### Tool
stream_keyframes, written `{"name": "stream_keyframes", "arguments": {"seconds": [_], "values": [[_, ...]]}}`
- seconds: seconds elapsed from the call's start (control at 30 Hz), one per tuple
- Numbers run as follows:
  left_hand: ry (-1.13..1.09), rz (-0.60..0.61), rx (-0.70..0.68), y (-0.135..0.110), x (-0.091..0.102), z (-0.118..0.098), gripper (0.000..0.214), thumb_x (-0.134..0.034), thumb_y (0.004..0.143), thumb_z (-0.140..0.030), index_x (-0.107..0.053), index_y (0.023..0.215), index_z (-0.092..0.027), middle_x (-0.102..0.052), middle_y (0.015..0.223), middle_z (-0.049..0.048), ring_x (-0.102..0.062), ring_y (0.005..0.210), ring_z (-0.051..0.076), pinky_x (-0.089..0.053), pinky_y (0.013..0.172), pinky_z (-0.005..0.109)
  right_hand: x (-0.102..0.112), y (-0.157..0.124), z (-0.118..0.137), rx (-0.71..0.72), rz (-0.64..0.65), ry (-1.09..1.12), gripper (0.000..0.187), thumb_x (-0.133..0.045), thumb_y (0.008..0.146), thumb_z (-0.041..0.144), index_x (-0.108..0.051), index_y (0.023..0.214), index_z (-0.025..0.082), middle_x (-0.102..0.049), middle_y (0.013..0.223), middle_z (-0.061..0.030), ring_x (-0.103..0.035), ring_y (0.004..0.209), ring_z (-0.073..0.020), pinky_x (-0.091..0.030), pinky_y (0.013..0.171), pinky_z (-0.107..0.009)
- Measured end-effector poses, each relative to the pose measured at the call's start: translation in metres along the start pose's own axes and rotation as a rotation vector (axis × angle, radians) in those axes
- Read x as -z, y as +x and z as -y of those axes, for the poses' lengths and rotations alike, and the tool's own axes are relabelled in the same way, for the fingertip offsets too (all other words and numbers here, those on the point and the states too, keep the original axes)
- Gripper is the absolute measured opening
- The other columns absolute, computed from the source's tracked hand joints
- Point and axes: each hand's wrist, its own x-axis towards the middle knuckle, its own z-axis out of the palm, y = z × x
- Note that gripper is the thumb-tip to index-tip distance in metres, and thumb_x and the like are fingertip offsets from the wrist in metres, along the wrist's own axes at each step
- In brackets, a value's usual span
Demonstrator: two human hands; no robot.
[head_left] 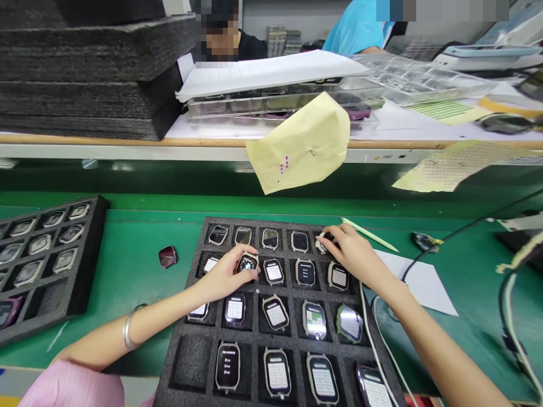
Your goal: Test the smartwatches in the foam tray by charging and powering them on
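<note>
A black foam tray (pixel 275 336) with square pockets holds several smartwatch bodies without straps, many with lit screens. My left hand (pixel 227 274) is closed on a smartwatch (pixel 248 263) with a lit round dial, over the second row of pockets. At the tray's far right corner, the fingers of my right hand (pixel 345 246) grip another smartwatch (pixel 324 243), partly hidden by them. Just below that hand, a watch with a white list on its screen (pixel 339 276) lies in its pocket. The near left pocket (pixel 192 359) has no watch in it.
A second foam tray (pixel 91 271) of watches stands at left, with a loose dark red watch (pixel 167 256) beside it. Right of the main tray are white paper (pixel 424 282), a green pen (pixel 369 234) and cables (pixel 449 226). Foam stacks (pixel 85 73) and clear trays (pixel 237 107) crowd the shelf.
</note>
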Motion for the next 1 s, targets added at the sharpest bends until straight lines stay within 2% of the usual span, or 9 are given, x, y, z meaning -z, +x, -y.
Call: {"name": "stream_keyframes", "arguments": {"seconds": [0.13, 0.27, 0.43, 0.5, 0.6, 0.67, 0.77, 0.87, 1.0], "values": [[0.070, 0.019, 0.059, -0.011, -0.003, 0.009, 0.034, -0.061, 0.077, -0.020, -0.049, 0.109, -0.019, -0.058, 0.085, -0.0021, -0.061, 0.079, 0.016, -0.044, 0.082, 0.033, 0.006, -0.015, 0.005, 0.002, 0.039, 0.056, 0.031, -0.042, 0.096, 0.039, -0.061, 0.096, 0.015, -0.060, 0.087, -0.0140, -0.062, 0.074, -0.0289, -0.050, 0.070, -0.042], [0.064, 0.025, 0.162, -0.026, -0.003, 0.004, 0.036, -0.062, 0.074, -0.020, -0.050, 0.108, -0.019, -0.057, 0.081, -0.0034, -0.062, 0.076, 0.016, -0.044, 0.079, 0.032, 0.012, -0.034, 0.010, 0.028, 0.088, 0.174, 0.020, -0.053, 0.093, 0.036, -0.062, 0.100, 0.019, -0.064, 0.088, -0.0075, -0.061, 0.069, -0.0213, -0.050, 0.066, -0.033], [0.024, -0.056, 0.258, -0.032, -0.008, -0.014, 0.039, -0.065, 0.072, -0.024, -0.052, 0.109, -0.019, -0.059, 0.080, -0.0026, -0.062, 0.078, 0.017, -0.044, 0.081, 0.031, 0.010, -0.040, 0.014, -0.081, -0.068, 0.366, 0.032, -0.063, 0.087, 0.045, -0.068, 0.100, 0.016, -0.063, 0.083, -0.0080, -0.056, 0.064, -0.0202, -0.047, 0.059, -0.033], [0.001, -0.102, 0.244, -0.029, -0.012, -0.021, 0.041, -0.067, 0.072, -0.024, -0.052, 0.110, -0.019, -0.058, 0.081, -0.0028, -0.061, 0.077, 0.016, -0.044, 0.080, 0.031, 0.014, -0.036, 0.023, -0.060, -0.094, 0.470, 0.031, -0.062, 0.087, 0.047, -0.070, 0.088, 0.017, -0.064, 0.084, -0.0087, -0.059, 0.073, -0.0219, -0.049, 0.064, -0.034], [-0.037, -0.111, 0.151, -0.024, -0.017, -0.032, 0.041, -0.069, 0.073, -0.023, -0.053, 0.111, -0.019, -0.058, 0.082, -0.0024, -0.058, 0.076, 0.015, -0.045, 0.080, 0.031, 0.026, -0.027, 0.047, -0.021, -0.074, 0.893, 0.026, -0.063, 0.088, 0.044, -0.063, 0.085, 0.018, -0.067, 0.099, -0.0108, -0.064, 0.093, -0.0238, -0.054, 0.073, -0.036], [-0.052, -0.097, 0.076, -0.021, -0.019, -0.038, 0.041, -0.070, 0.074, -0.021, -0.053, 0.111, -0.019, -0.058, 0.082, -0.0018, -0.056, 0.076, 0.015, -0.046, 0.078, 0.031, 0.033, -0.021, 0.065, -0.076, 0.026, 1.168, 0.024, -0.062, 0.090, 0.041, -0.057, 0.089, 0.018, -0.069, 0.106, -0.0123, -0.069, 0.079, -0.0208, -0.056, 0.057, -0.030], [-0.054, -0.091, -0.003, -0.019, -0.021, -0.048, 0.041, -0.070, 0.074, -0.019, -0.052, 0.111, -0.019, -0.058, 0.081, -0.0015, -0.054, 0.073, 0.014, -0.046, 0.070, 0.029, 0.041, -0.012, 0.087, -0.199, 0.094, 1.317, 0.027, -0.069, 0.086, 0.039, -0.057, 0.093, 0.016, -0.073, 0.091, -0.0104, -0.057, 0.044, -0.0098, -0.038, 0.031, -0.018], [-0.063, -0.096, -0.053, -0.019, -0.020, -0.054, 0.039, -0.068, 0.076, -0.018, -0.052, 0.111, -0.019, -0.057, 0.081, -0.0017, -0.053, 0.069, 0.012, -0.047, 0.064, 0.026, 0.043, -0.002, 0.100, -0.262, 0.091, 1.360, 0.039, -0.076, 0.080, 0.033, -0.061, 0.110, 0.014, -0.074, 0.088, -0.0092, -0.042, 0.037, -0.0035, -0.029, 0.030, -0.016], [-0.079, -0.106, -0.046, -0.019, -0.014, -0.056, 0.038, -0.067, 0.076, -0.016, -0.052, 0.111, -0.018, -0.057, 0.081, -0.0015, -0.054, 0.070, 0.012, -0.048, 0.062, 0.024, 0.039, 0.005, 0.108, -0.241, 0.287, 1.636, 0.058, -0.079, 0.076, 0.025, -0.056, 0.128, 0.016, -0.067, 0.113, -0.0136, -0.056, 0.057, -0.0079, -0.044, 0.047, -0.020]]}}
